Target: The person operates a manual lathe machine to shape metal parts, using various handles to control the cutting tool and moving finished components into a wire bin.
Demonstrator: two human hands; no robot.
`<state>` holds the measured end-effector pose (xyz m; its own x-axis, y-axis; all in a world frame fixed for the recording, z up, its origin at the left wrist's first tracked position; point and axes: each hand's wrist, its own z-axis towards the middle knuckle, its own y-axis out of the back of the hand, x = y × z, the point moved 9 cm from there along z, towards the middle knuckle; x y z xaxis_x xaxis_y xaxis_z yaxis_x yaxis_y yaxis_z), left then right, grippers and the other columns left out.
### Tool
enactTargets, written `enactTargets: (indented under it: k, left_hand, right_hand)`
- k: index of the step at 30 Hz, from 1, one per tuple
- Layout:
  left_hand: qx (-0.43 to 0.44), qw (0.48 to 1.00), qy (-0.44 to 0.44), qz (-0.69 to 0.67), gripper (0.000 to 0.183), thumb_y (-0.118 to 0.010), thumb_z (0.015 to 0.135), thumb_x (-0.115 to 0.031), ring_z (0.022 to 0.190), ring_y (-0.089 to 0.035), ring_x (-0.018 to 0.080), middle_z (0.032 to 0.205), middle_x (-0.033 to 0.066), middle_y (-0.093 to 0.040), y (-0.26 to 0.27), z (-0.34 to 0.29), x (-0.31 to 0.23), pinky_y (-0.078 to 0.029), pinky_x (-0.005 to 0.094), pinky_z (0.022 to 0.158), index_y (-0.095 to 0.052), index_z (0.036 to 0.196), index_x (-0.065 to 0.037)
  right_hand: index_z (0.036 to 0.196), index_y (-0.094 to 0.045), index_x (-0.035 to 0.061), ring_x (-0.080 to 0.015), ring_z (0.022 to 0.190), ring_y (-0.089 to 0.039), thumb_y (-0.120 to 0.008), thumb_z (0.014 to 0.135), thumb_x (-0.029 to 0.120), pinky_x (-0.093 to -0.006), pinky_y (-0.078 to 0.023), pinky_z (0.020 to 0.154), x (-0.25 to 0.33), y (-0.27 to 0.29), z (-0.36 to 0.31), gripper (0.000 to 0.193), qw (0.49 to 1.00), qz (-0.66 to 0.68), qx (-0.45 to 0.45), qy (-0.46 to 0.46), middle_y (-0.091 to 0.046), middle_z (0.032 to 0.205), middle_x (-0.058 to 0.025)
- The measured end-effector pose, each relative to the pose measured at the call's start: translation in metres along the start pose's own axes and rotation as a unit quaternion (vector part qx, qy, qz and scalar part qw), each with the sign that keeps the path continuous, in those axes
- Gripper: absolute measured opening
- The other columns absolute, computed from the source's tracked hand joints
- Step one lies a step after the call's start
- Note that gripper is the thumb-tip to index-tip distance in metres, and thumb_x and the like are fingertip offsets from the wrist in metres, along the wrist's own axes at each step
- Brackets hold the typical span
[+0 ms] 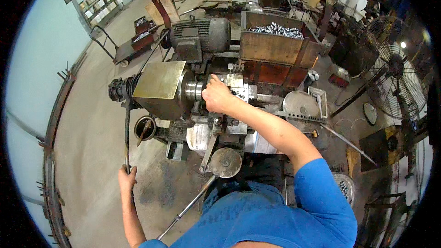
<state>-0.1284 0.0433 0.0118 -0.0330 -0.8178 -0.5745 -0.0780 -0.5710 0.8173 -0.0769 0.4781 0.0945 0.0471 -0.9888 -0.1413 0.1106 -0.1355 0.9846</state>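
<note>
A lathe-like machine stands in front of me, its headstock topped by a brassy flat plate [158,80]. My left hand [127,179] is low on the left, its fingers wrapped round a long dark bar [127,140] that runs up to the machine's left end. My right hand [217,95] reaches over the machine, beside the shiny spindle nose [195,90] and the tool slide [241,93]. Its fingers are curled closed; whatever they hold, if anything, is hidden. Below the slide is a round metal disc [226,162], with a long metal lever [189,205] beside it.
Behind the machine sit a grey motor [202,34] and a bin [273,48] of small shiny metal parts. A pot with a brush [145,128] hangs at the near left. To the right are a round tray [301,104] and a large fan [396,80]. A cart [121,53] stands far left.
</note>
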Motion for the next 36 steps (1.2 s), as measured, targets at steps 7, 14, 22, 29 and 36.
enactTargets:
  k: [7, 14, 22, 29, 36]
  left_hand:
    - [0.113, 0.972, 0.014, -0.203, 0.026, -0.063, 0.079, -0.014, 0.043, -0.055, 0.0178, 0.055, 0.0075, -0.052, -0.028, 0.037, 0.01, -0.047, 0.0315, 0.04, -0.054, 0.08, 0.01]
    - [0.075, 0.979, -0.015, -0.191, 0.025, -0.061, 0.078, -0.014, 0.047, -0.052, 0.018, 0.071, 0.0104, -0.053, -0.025, 0.043, 0.022, -0.046, 0.031, 0.041, -0.052, 0.084, 0.008]
    - [0.125, 0.981, -0.014, -0.148, 0.023, -0.059, 0.08, -0.011, 0.053, -0.049, 0.0165, 0.061, 0.0072, -0.05, -0.033, 0.059, 0.052, -0.05, 0.0372, 0.058, -0.054, 0.097, 0.004]
    - [0.161, 0.961, 0.046, -0.22, 0.026, -0.06, 0.08, -0.012, 0.054, -0.05, 0.0166, 0.062, 0.0068, -0.051, -0.06, 0.059, 0.029, -0.049, 0.0364, 0.059, -0.055, 0.1, 0.004]
    - [0.204, 0.943, 0.035, -0.262, 0.028, -0.061, 0.079, -0.014, 0.056, -0.05, 0.0164, 0.064, 0.0065, -0.052, -0.045, 0.067, 0.062, -0.05, 0.0362, 0.06, -0.056, 0.101, 0.003]
  right_hand:
    - [0.088, -0.065, 0.0063, -0.0336, 0.1, -0.049, -0.065, 0.054, 0.018, -0.0411, -0.036, 0.096, -0.137, 0.134, -0.064, 0.036, 0.957, 0.008, -0.243, -0.158, -0.054, 0.104, -0.0182]
    - [0.103, -0.062, 0.0104, -0.0361, 0.109, -0.045, -0.062, 0.056, 0.021, -0.0419, -0.039, 0.094, -0.155, 0.133, -0.181, 0.048, 0.928, 0.096, -0.312, -0.18, -0.043, 0.127, -0.0201]
    - [0.097, -0.064, 0.0029, -0.0336, 0.098, -0.055, -0.06, 0.058, 0.021, -0.0369, -0.044, 0.085, -0.208, -0.031, -0.544, 0.043, 0.766, 0.145, -0.118, -0.615, -0.056, 0.11, -0.0199]
    - [0.081, -0.066, 0.0036, -0.0367, 0.084, -0.061, -0.059, 0.064, 0.025, -0.0384, -0.049, 0.079, -0.097, -0.192, -0.786, 0.028, 0.6, 0.111, 0.123, -0.783, -0.062, 0.084, -0.0232]
    - [0.092, -0.066, 0.0197, -0.0277, 0.097, -0.057, -0.048, 0.078, 0.029, -0.0377, -0.046, 0.082, -0.087, -0.249, -0.729, 0.025, 0.619, 0.196, 0.314, -0.693, -0.064, 0.1, -0.0065]
